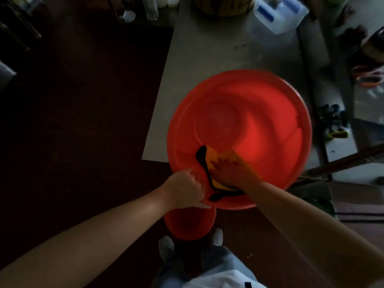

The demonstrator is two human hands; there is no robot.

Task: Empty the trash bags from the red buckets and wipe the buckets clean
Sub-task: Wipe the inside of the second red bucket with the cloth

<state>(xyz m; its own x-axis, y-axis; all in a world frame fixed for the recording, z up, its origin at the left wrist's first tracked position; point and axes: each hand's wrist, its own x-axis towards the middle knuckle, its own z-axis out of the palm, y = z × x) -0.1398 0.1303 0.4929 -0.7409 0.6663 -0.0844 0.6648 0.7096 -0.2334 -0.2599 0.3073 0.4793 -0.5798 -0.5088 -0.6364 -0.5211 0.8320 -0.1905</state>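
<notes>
The dark floor (pixel 83 100) takes up the whole left side, open and bare up to the table's left edge. The left hand (pixel 187 188) grips the near rim of the bucket (pixel 259 96), fingers curled over the lip. The bucket sits on the near end of the grey table (pixel 207 59), and its near side hangs out past the table's edge. Below that overhang a second bucket (pixel 189 225) stands on the floor, just ahead of the person's shoes (pixel 166 246). Inside the upper bucket the right hand (pixel 230 171) lies flat with fingers spread, pressing an orange cloth (pixel 212 159) against the near inner wall – the hand is blurred. A white jug (pixel 278 13) stands at the table's far end, well apart from the bucket. To the right a dark pole (pixel 342 161) slants close by the rim, with cluttered shelving behind – little room there.
</notes>
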